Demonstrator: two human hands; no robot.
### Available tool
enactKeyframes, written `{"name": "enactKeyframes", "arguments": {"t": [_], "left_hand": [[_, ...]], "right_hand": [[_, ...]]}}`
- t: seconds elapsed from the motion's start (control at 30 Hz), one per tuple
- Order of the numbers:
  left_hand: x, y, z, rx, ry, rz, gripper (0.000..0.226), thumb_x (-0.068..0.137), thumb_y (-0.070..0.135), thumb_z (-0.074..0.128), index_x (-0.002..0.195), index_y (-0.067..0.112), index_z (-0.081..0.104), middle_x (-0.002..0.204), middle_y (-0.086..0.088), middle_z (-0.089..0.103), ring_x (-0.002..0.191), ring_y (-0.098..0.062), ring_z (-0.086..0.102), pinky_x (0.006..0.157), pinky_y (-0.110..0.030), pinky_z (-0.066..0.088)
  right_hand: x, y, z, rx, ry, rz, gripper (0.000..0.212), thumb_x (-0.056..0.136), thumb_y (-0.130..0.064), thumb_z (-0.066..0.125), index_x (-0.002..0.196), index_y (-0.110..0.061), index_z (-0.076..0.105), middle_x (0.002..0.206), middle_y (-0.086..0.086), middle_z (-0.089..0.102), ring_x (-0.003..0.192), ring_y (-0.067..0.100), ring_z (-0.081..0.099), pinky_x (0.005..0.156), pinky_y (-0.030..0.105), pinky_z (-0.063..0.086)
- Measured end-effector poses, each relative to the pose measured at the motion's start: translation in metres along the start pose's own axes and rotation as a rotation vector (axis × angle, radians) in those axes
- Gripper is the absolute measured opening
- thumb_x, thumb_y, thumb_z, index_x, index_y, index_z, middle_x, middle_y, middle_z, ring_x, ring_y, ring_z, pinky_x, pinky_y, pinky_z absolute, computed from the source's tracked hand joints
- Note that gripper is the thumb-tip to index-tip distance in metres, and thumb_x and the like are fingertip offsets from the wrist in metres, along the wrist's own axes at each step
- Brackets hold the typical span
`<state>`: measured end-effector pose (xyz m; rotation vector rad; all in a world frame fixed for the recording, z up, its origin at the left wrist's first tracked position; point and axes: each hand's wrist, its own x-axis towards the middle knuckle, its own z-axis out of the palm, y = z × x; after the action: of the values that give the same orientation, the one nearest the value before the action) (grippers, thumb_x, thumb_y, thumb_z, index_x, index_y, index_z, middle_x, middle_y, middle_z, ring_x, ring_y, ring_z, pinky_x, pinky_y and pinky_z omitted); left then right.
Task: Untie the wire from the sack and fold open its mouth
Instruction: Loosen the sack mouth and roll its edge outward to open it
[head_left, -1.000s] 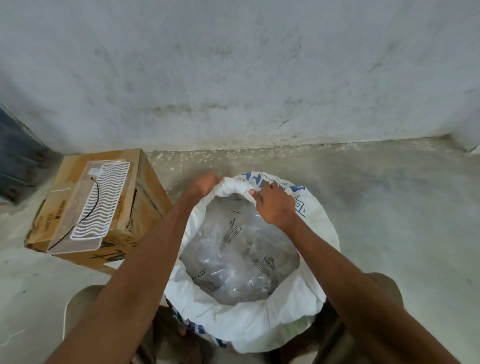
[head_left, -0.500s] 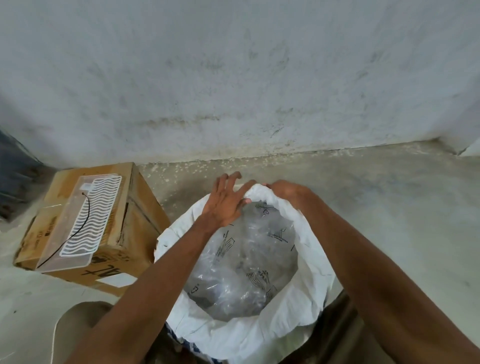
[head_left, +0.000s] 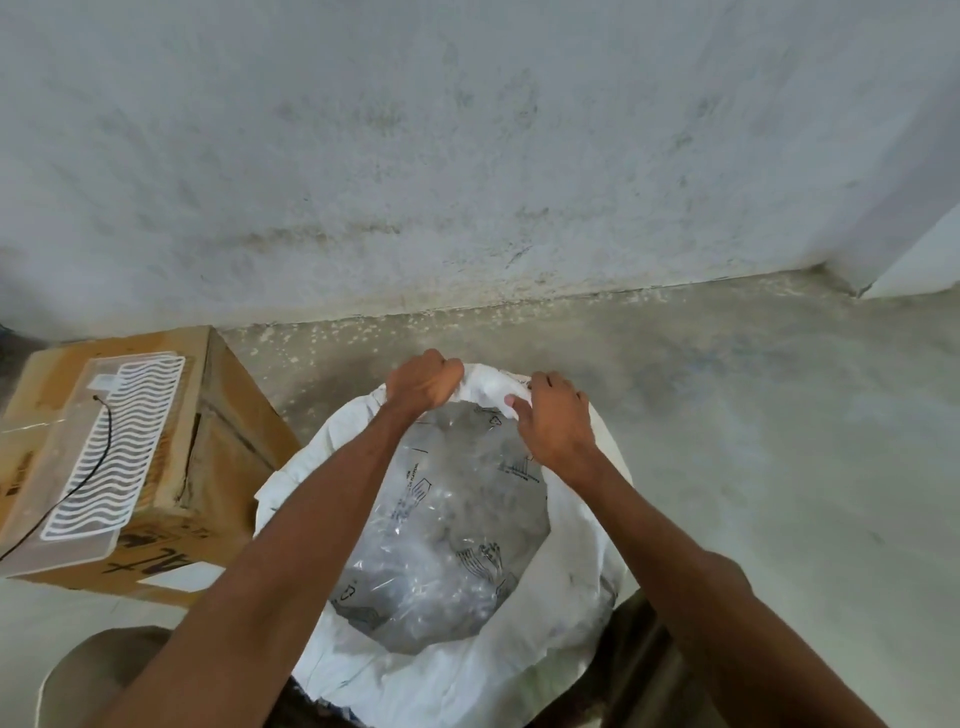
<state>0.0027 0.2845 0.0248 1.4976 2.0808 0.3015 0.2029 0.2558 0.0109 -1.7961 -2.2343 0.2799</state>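
Since half a second ago, both hands have closed on the sack's far rim: the left hand, which was lying flat with fingers spread over the edge, is now balled into a fist around the cloth, and the right hand has swung round so its back is facing the camera.

A person is looking down at a white woven sack standing on a concrete floor, between their knees and close to a stained wall. The left hand's fingers are clenching a bunch of the rim; the right hand's fingers are curling over the rim just beside it, thumb tip showing against the white fabric. Both are gripping the same far stretch of rim, probably so they can roll it outward and down together. The rest of the mouth is already lying turned back in a wide collar, showing a clear plastic liner printed with dark symbols. No tying wire is visible on the sack, so the untying looks finished.

To the left, a cardboard box is sitting near the sack, carrying a clear panel with white wavy lines and a thin black lead.
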Motion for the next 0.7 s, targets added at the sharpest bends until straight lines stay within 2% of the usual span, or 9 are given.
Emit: {"name": "enactKeyframes", "arguments": {"t": [0.13,0.23,0.3,0.37,0.43,0.5,0.57,0.63,0.7], "left_hand": [[0.012,-0.004,0.007,0.009,-0.193,0.055,0.030,0.088,0.039,0.049,0.101,0.013,0.055,0.119,-0.021,0.062,0.091,-0.026,0.054,0.073,-0.035,0.038],[0.004,0.002,0.006,0.197,-0.031,0.240,0.064,0.081,0.058,0.052,0.139,0.033,0.041,0.141,-0.008,0.045,0.127,-0.032,0.040,0.104,-0.048,0.036],[0.001,0.008,0.009,0.163,-0.016,0.431,0.060,0.083,0.053,0.058,0.140,0.041,0.044,0.143,0.000,0.049,0.133,-0.031,0.040,0.110,-0.051,0.035],[0.002,0.008,0.017,0.007,-0.147,0.534,0.050,0.085,0.052,0.065,0.132,0.043,0.052,0.128,0.007,0.062,0.122,-0.026,0.052,0.104,-0.051,0.045],[0.001,0.011,0.026,0.026,-0.180,0.562,0.052,0.087,0.054,0.065,0.135,0.039,0.051,0.128,0.007,0.063,0.117,-0.021,0.055,0.101,-0.047,0.046],[-0.001,0.018,0.033,0.199,-0.087,0.610,0.045,0.096,0.047,0.058,0.137,0.030,0.052,0.127,0.001,0.064,0.115,-0.023,0.056,0.098,-0.043,0.043],[0.002,0.023,0.036,0.312,0.023,0.665,0.030,0.100,0.037,0.051,0.126,0.023,0.058,0.114,-0.003,0.068,0.109,-0.027,0.059,0.097,-0.043,0.040],[0.010,0.028,0.032,0.310,0.052,0.598,0.024,0.100,0.031,0.047,0.116,0.023,0.063,0.109,-0.005,0.071,0.108,-0.029,0.062,0.099,-0.042,0.036],[0.020,0.031,0.028,0.298,0.022,0.480,0.033,0.100,0.035,0.042,0.121,0.024,0.066,0.124,-0.005,0.069,0.114,-0.028,0.061,0.104,-0.043,0.033]], "right_hand": [[0.017,0.017,0.001,0.263,-0.086,0.103,0.027,0.100,-0.030,0.057,0.084,-0.009,0.064,0.086,0.015,0.067,0.084,0.033,0.064,0.071,0.035,0.043],[0.032,0.028,-0.014,0.615,-0.175,0.222,0.048,0.097,-0.026,0.064,0.056,-0.019,0.040,0.058,0.002,0.039,0.053,0.015,0.038,0.053,0.032,0.027],[0.039,0.029,-0.028,0.746,-0.296,0.343,0.047,0.098,-0.031,0.064,0.059,-0.019,0.041,0.057,-0.002,0.036,0.049,0.010,0.032,0.046,0.025,0.025],[0.040,0.031,-0.036,0.787,-0.414,0.464,0.040,0.100,-0.036,0.060,0.067,-0.013,0.055,0.062,0.003,0.052,0.052,0.013,0.046,0.048,0.024,0.036],[0.041,0.038,-0.034,0.928,-0.510,0.588,0.037,0.099,-0.038,0.061,0.082,-0.004,0.066,0.077,0.014,0.067,0.065,0.023,0.061,0.062,0.029,0.048],[0.037,0.044,-0.030,1.064,-0.557,0.636,0.040,0.096,-0.038,0.064,0.101,0.001,0.070,0.093,0.022,0.073,0.081,0.033,0.068,0.082,0.042,0.054],[0.033,0.046,-0.022,1.079,-0.497,0.581,0.047,0.092,-0.044,0.066,0.109,0.000,0.071,0.106,0.024,0.073,0.095,0.035,0.070,0.093,0.047,0.053],[0.027,0.043,-0.019,0.964,-0.348,0.435,0.046,0.089,-0.047,0.068,0.106,-0.004,0.072,0.108,0.020,0.073,0.096,0.028,0.069,0.085,0.037,0.052],[0.014,0.039,-0.017,0.791,-0.195,0.346,0.044,0.092,-0.046,0.067,0.110,-0.006,0.066,0.109,0.011,0.070,0.095,0.023,0.063,0.079,0.032,0.045]]}}
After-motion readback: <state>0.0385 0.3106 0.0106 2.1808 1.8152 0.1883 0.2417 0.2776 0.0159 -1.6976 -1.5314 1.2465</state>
